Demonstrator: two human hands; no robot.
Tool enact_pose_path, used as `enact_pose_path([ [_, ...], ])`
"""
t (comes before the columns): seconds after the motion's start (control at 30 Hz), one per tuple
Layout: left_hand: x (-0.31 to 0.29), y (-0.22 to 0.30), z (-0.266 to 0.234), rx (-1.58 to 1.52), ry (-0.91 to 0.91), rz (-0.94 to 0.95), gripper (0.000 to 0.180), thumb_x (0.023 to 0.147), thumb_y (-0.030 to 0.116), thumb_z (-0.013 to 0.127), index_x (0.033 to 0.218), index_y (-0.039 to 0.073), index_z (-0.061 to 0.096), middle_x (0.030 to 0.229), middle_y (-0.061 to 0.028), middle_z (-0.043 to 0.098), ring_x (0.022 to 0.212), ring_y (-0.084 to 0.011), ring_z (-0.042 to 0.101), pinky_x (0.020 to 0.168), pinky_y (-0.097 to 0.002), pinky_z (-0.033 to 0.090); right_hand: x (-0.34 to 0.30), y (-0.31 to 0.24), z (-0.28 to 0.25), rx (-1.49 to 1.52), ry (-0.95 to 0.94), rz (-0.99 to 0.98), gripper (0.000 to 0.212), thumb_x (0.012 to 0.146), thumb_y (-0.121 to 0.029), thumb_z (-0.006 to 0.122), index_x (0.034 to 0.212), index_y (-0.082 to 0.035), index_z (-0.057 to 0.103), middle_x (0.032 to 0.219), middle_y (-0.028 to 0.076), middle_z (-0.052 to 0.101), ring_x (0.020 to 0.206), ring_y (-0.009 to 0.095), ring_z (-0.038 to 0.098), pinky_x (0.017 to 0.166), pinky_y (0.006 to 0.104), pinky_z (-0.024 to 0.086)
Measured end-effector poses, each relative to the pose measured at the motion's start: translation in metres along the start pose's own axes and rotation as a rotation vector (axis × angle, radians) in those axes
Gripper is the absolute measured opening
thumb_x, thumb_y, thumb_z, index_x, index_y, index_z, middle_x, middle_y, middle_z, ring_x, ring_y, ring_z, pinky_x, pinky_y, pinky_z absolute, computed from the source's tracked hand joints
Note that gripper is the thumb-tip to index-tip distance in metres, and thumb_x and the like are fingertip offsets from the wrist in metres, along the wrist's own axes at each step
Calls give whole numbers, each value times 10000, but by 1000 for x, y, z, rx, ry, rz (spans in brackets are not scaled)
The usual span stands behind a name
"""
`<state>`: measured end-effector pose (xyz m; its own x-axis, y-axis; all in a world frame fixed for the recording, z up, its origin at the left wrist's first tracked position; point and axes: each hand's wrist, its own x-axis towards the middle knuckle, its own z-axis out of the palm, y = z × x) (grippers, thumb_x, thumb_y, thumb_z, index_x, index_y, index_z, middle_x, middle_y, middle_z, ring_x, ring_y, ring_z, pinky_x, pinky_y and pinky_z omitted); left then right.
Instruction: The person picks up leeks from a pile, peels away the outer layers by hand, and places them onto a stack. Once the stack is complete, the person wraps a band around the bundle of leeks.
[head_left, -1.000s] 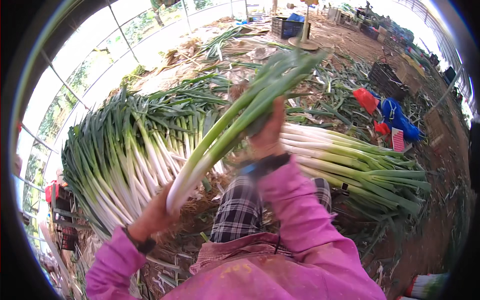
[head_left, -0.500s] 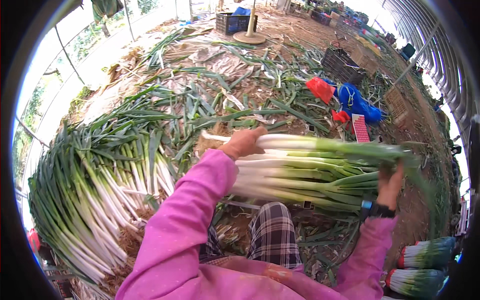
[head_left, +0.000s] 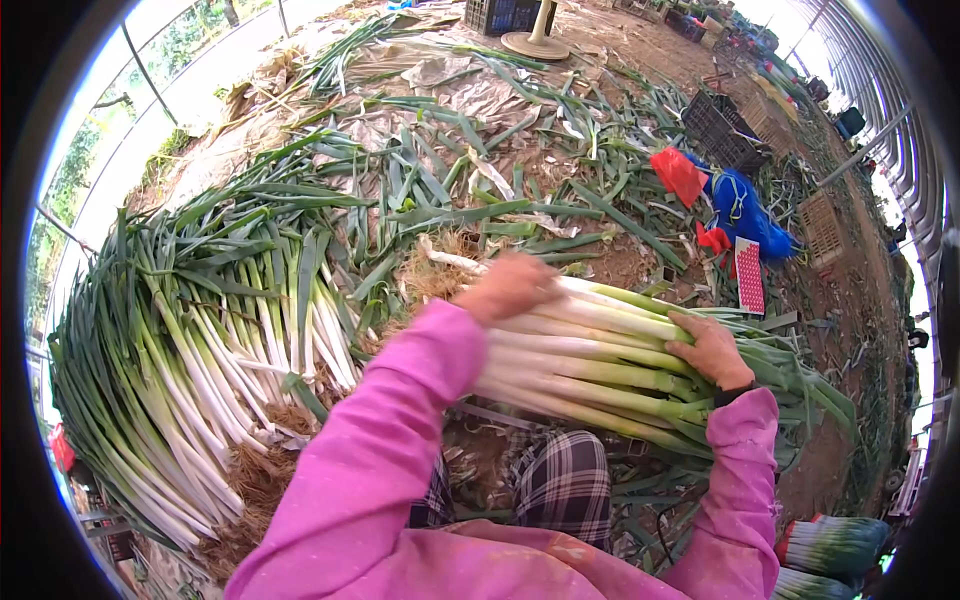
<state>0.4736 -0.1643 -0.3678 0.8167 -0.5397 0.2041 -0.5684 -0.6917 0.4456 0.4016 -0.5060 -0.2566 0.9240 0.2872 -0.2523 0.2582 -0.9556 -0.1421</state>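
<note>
A thick bundle of long green onions (head_left: pixel 580 365) lies across in front of my knees, roots to the left and leaves to the right. My left hand (head_left: pixel 510 288), smeared by motion, is closed round a stem at the far side of the bundle, near the shaggy roots (head_left: pixel 432 268). My right hand (head_left: pixel 712 348) presses on the bundle where white turns to green, its fingers and thumb gripping the stems. At my left lies a large pile of green onions (head_left: pixel 190 370), roots toward me.
Loose leaves (head_left: pixel 420 170) litter the ground ahead. A blue bag (head_left: pixel 740 210), red plastic (head_left: pixel 678 178) and a red-and-white card (head_left: pixel 749 275) lie to the right, near a black crate (head_left: pixel 722 132). Tied bundles (head_left: pixel 835 545) stand at the lower right.
My right hand has come left and nearer, from the leaves onto the stems. The top onion, lifted and blurred before, now lies on the bundle. My left hand has shifted slightly right.
</note>
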Motion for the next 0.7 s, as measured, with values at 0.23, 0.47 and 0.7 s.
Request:
enact_pose_path([
  [0.23,-49,-101,-58,229,-141,-88,318,748,271,669,1049,171,681,1133,-28,613,1100,-256,528,948,-401,396,8,-6,19,-17,140,-89,471,751,-300,696,1184,-141,603,1239,96,590,1148,282,533,961,408,409],
  [0.47,-29,-70,-45,312,-339,-45,199,736,211,688,932,183,700,876,-74,648,907,-284,593,793,-401,481,-2,6,7,37,119,-81,477,755,-254,691,1205,-132,595,1234,103,594,1160,287,532,990,410,398],
  [0.7,2,-34,-33,-137,49,-76,312,801,319,668,1074,167,672,975,-145,655,966,-340,602,854,-404,474,-15,20,17,-59,193,-59,513,735,-226,705,1230,-158,590,1206,120,605,1135,286,546,980,410,395],
])
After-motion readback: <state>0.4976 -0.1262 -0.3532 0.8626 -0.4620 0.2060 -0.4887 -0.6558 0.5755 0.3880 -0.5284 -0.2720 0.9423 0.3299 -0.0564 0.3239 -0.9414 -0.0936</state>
